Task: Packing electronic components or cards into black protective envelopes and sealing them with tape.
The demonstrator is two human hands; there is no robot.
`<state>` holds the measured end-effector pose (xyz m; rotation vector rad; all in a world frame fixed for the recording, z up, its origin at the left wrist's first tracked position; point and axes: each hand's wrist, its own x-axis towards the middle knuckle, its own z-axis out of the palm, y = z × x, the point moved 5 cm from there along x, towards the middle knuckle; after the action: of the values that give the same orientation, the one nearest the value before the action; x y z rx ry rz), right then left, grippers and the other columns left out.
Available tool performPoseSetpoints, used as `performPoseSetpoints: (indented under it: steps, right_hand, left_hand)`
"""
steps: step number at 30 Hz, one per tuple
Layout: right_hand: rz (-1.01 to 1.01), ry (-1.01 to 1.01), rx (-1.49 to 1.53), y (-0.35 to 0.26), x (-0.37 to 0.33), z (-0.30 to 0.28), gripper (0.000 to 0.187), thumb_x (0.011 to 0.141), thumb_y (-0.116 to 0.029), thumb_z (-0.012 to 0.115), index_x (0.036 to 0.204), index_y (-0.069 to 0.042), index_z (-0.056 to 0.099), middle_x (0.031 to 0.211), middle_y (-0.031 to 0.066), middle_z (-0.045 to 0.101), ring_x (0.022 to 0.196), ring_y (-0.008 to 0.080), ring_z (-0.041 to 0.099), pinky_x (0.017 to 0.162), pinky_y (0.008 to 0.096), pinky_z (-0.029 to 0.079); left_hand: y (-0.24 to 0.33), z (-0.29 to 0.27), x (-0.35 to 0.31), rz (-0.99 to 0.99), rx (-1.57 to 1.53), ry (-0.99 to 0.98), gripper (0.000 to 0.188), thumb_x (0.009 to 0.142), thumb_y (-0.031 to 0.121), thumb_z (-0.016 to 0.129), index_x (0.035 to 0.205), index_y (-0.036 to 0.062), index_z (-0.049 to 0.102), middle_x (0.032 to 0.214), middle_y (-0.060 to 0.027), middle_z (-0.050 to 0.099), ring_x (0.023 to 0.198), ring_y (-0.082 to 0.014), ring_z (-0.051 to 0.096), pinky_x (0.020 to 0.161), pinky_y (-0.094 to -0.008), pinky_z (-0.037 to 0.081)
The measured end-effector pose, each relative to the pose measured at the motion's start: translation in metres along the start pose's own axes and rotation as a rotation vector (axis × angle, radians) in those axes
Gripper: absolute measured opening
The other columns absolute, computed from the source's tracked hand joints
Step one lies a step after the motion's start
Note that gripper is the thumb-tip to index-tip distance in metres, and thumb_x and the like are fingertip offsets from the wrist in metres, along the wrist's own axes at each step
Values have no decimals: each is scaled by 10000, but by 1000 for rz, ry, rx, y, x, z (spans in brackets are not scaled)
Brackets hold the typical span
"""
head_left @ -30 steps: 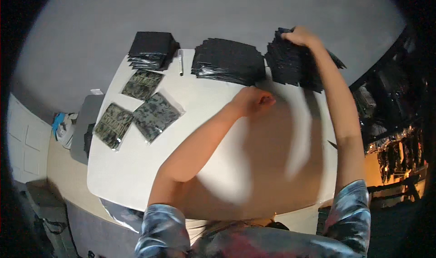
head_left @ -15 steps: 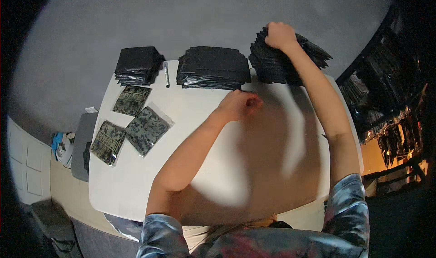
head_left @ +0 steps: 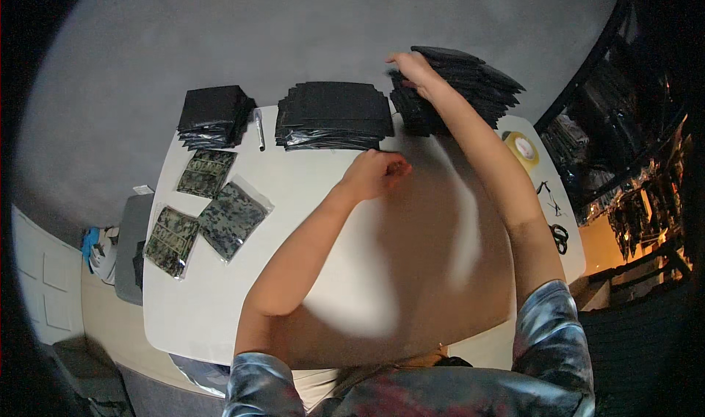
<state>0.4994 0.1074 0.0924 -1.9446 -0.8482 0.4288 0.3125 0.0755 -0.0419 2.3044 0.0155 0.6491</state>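
My right hand (head_left: 416, 73) rests at the left edge of the right-hand stack of black flat packages (head_left: 477, 75), fingers stretched out to the left. That stack is uneven, its packages fanned toward the right. Below it, just in front of the middle stack of black packages (head_left: 334, 105), hovers my left hand (head_left: 373, 175). Its fingers are curled in, and I see nothing in them. A smaller stack of black packages (head_left: 211, 108) stands at the far left, with plastic wrap showing at its front edges.
A marker pen (head_left: 259, 129) lies between two stacks. Three camouflage-patterned packets in clear plastic, one of them a green-grey packet (head_left: 233, 220), lie at left on the white table (head_left: 191, 321). At right are a tape roll (head_left: 523, 149) and dark-handled scissors (head_left: 559, 238).
My right hand has moved left and slightly down along the right-hand stack, and its fingers have straightened. My left hand has barely shifted. The tape and scissors have come into sight.
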Motion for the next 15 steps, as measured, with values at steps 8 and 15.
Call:
performPoseSetpoints:
  steps: [8, 15]
  right_hand:
    - [-22, -117, 292, 9, -13, -10, 501, 1004, -291, 648, 1370, 45, 585, 1368, 178, 607, 1237, 259, 618, 944, 373, 572]
    - [-521, -356, -817, 51, -146, -42, 366, 945, -381, 700, 1054, -39, 771, 968, 190, 773, 865, 309, 759, 799, 403, 594]
  left_hand:
    - [15, 11, 11, -5, -10, -32, 187, 939, 246, 724, 1066, 117, 774, 882, -153, 765, 817, -348, 750, 739, -430, 586]
    - [3, -6, -3, -20, 83, -25, 193, 929, 204, 710, 1085, 113, 776, 850, -154, 755, 764, -350, 732, 706, -416, 570]
